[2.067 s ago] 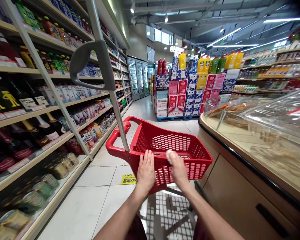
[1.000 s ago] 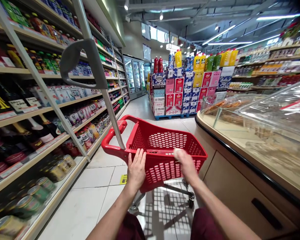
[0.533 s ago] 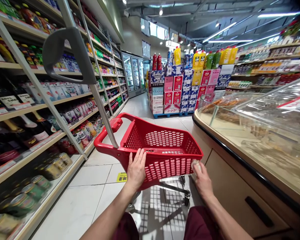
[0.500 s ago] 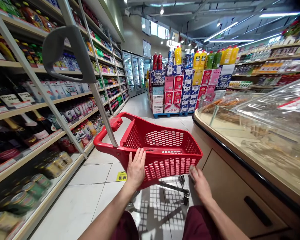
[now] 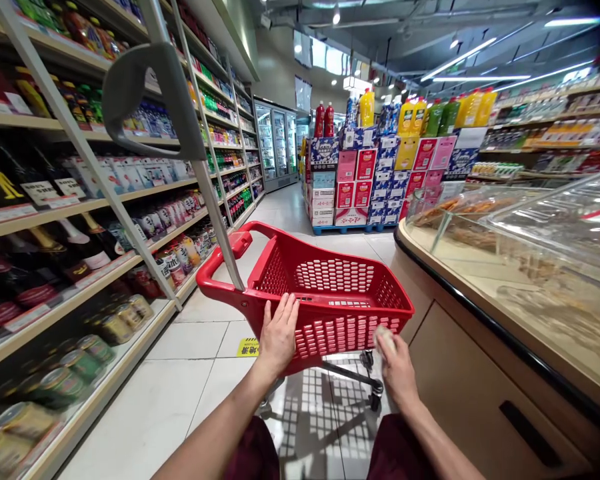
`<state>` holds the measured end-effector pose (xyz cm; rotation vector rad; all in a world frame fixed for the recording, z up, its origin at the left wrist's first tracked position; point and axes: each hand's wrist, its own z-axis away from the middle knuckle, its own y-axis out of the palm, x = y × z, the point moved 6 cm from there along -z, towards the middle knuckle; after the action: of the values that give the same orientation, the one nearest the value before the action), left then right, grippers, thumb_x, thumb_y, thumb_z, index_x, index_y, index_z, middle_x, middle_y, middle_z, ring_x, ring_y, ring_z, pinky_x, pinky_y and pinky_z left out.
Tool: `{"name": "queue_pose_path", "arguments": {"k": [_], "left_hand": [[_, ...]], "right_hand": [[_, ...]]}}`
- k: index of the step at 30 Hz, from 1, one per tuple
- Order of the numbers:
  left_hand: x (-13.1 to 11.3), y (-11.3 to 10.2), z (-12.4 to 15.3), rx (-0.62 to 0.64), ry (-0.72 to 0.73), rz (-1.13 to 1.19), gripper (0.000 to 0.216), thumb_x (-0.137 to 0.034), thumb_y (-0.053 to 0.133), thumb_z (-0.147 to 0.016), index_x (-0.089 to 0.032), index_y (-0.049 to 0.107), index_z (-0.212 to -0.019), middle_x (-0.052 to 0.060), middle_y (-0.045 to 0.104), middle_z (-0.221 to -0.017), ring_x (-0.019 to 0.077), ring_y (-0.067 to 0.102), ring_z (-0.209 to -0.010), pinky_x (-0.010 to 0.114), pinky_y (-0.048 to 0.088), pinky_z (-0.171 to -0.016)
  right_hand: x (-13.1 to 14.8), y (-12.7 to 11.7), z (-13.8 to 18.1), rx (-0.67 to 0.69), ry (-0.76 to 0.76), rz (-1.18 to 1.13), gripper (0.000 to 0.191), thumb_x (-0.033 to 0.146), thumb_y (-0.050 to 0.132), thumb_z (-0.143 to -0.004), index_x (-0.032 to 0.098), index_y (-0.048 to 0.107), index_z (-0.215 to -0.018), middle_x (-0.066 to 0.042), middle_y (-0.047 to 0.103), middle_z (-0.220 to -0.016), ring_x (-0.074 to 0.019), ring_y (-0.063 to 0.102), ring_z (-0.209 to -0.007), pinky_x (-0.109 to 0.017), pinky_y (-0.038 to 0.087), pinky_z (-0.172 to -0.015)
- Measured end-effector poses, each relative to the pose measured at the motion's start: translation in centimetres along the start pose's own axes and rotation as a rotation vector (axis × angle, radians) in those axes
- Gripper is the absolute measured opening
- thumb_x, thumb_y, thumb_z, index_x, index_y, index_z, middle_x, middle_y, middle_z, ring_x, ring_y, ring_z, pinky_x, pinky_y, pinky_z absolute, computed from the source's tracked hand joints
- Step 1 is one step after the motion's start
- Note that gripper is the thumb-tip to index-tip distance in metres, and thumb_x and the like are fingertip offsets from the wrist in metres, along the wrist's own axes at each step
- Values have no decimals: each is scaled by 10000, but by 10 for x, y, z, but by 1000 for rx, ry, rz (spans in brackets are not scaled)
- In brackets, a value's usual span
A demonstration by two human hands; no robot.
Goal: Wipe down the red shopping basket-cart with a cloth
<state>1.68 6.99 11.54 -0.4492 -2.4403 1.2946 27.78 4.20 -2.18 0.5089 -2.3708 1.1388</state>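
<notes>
A red plastic shopping basket on wheels (image 5: 330, 293) stands on the tiled aisle floor in front of me, empty inside. Its grey pull handle (image 5: 145, 100) rises on a metal pole at the upper left. My left hand (image 5: 279, 333) lies flat on the basket's near rim, fingers stretched out. My right hand (image 5: 396, 368) presses a small whitish cloth or wipe (image 5: 384, 337) against the basket's near right corner, fingers closed around it.
Shelves of bottles, jars and cans (image 5: 80, 220) line the left. A curved glass-topped food counter (image 5: 520, 267) with beige cabinet doors runs close on the right. Stacked boxes with juice bottles (image 5: 380, 173) sit on a pallet ahead, with fridges (image 5: 275, 147) behind.
My right hand with the cloth has gone from the basket's top rim down to its lower right corner. My left hand has stayed on the rim. The basket has shifted slightly.
</notes>
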Motion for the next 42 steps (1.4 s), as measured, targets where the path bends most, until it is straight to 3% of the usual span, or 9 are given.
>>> {"name": "queue_pose_path", "arguments": {"k": [3,9,14,20,25,31,36,42], "left_hand": [[0,1,1,-6,-17,-3,565,-76,367,-734,-112,395,-1297,70,372,-1378,205,280,-1303,467,92,-1097],[2,-3,2,-8,44,-13,564,-65,367,-731,-126,404,-1291,72,391,-1369,197,287,-1300,469,85,-1098],[11,-9,3,-34,-19,-32,587,-47,361,-722,-110,376,-1306,91,358,-1387,216,245,-1317,499,80,-1088],[17,-9,6,-35,9,-53,570,-49,356,-732,-124,394,-1295,87,393,-1368,200,259,-1312,486,80,-1091],[24,-13,13,-78,-13,-52,563,-59,353,-745,-104,371,-1306,96,373,-1379,206,249,-1316,496,23,-1088],[28,-18,14,-114,1,-49,542,-46,352,-748,-125,410,-1280,100,446,-1331,205,311,-1288,502,29,-1087],[41,-28,14,-188,-24,-22,531,-41,333,-762,-122,409,-1281,109,475,-1306,204,358,-1261,496,20,-1088],[52,-32,13,-172,-30,20,503,-61,338,-786,-164,428,-1270,94,527,-1260,200,420,-1218,494,24,-1088]], "right_hand": [[22,-8,-18,-146,-79,-50,405,190,371,-803,216,526,-1176,-96,376,-1262,-229,389,-1168,-382,394,-919],[41,23,1,45,-201,-18,402,121,336,-803,248,578,-1097,-70,498,-1133,-186,508,-1030,-323,465,-818],[68,9,-14,-132,-214,-69,411,113,343,-819,221,550,-1157,-97,421,-1242,-217,417,-1168,-373,417,-919],[84,34,4,34,-275,-22,481,39,322,-780,279,574,-1112,-72,505,-1147,-181,521,-1037,-326,499,-800],[112,25,-10,-132,-304,-107,459,53,321,-798,219,545,-1163,-98,413,-1261,-217,417,-1178,-382,439,-911],[131,50,6,45,-364,-37,496,18,311,-757,254,596,-1087,-71,533,-1120,-181,539,-1019,-296,496,-792],[150,41,-12,-109,-367,-99,451,53,325,-798,208,561,-1150,-108,442,-1247,-212,429,-1168,-374,427,-926],[171,55,-3,8,-439,-97,499,3,312,-762,246,590,-1099,-83,531,-1121,-178,524,-1042,-321,495,-824]]}}
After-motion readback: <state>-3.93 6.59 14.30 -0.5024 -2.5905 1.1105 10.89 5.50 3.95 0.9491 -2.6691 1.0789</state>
